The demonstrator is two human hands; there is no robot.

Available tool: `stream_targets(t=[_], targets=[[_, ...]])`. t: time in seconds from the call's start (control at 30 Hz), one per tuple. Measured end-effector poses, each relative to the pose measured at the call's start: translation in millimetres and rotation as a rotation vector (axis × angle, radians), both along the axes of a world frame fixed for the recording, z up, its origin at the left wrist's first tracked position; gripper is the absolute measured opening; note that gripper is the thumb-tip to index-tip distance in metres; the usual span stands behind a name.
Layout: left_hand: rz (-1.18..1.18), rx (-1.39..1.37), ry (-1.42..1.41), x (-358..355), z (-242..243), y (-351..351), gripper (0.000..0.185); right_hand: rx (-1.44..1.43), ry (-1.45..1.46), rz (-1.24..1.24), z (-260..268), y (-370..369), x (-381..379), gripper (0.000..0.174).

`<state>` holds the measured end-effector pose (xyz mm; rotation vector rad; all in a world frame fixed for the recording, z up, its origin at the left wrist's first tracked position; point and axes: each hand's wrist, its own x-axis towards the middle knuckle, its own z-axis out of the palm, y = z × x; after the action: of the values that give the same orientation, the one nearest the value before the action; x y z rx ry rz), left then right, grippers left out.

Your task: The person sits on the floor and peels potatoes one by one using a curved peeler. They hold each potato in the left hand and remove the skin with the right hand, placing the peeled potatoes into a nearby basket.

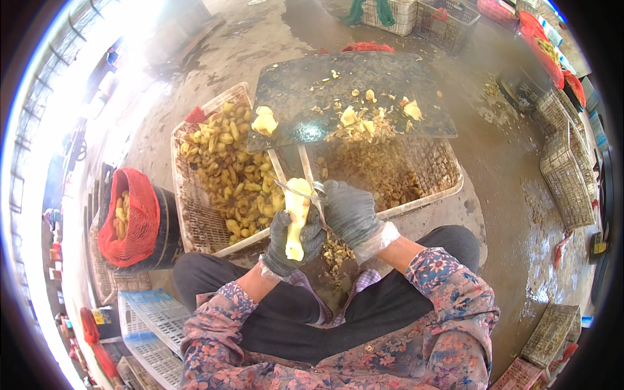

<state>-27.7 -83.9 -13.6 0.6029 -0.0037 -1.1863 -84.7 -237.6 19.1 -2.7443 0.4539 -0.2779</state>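
My left hand, in a dark grey glove, grips a long pale yellow peeled vegetable stem held upright. My right hand, also gloved, is shut on a metal peeling tool whose thin blade lies across the upper part of the stem. Beyond both hands, a dark board bears peeled pale pieces and brown scraps. Under its left side, a plastic crate holds many yellow-green knobbly pieces. The right part below the board holds a heap of brown peelings.
At the left stands a black container with a red mesh bag of yellow pieces. White and blue crates lie lower left. Dirty plastic crates stand along the right, others at the top. The concrete floor is wet.
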Motion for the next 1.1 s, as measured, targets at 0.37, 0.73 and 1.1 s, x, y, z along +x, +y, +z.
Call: stream_targets(t=[0.37,0.73,1.1], targets=[[0.096,0.162,0.199,0.5,1.2,-17.5,0.035,-0.038,0.066,0.0,-2.0,-9.0,3.9,0.018],[-0.194,-0.135,0.05,-0.2,29.0,-18.8,0.071,0.395,0.236,-0.417,8.1,-56.3,5.6,0.042],[-0.083,0.01,0.267,10.8,12.7,-5.1,0.065,0.056,0.1,0.109,4.9,-24.0,-12.6,0.015]])
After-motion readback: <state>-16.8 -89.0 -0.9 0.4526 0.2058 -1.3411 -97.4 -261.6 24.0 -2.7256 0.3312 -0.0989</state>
